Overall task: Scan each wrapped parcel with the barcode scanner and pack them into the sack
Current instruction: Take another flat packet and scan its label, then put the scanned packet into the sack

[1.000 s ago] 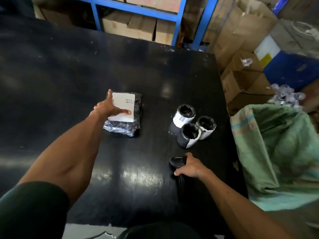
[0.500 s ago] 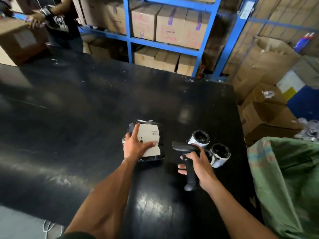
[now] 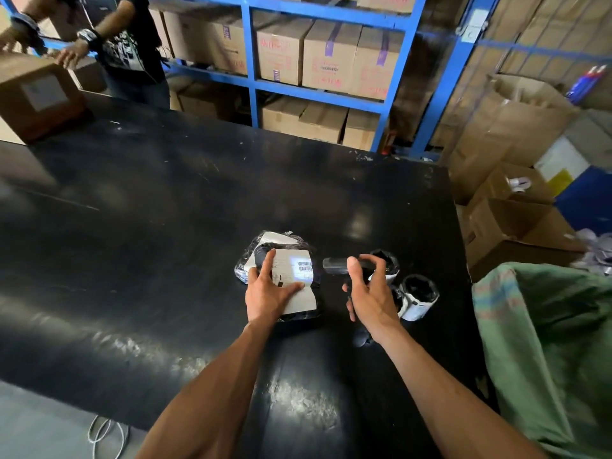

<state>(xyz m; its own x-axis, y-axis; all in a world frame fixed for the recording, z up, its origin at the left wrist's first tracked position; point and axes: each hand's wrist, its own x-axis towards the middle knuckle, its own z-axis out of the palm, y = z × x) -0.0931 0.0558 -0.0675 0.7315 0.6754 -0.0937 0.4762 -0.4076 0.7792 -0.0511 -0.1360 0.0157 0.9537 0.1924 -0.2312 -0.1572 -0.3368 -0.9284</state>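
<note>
Could miss the barcode if the left hand point(image 3: 270, 293), flat with fingers spread on the label of the flat wrapped parcel point(image 3: 281, 276), slides over the lit patch just past its fingertips. Could lose aim if the right hand point(image 3: 369, 293), curled around the barcode scanner point(image 3: 344, 265), shakes. Two round parcels point(image 3: 419, 296) just right of that hand might roll if bumped. Green sack point(image 3: 546, 342) further right, open; inside hidden. Open cardboard boxes point(image 3: 516, 223) beyond, contents unclear.
</note>
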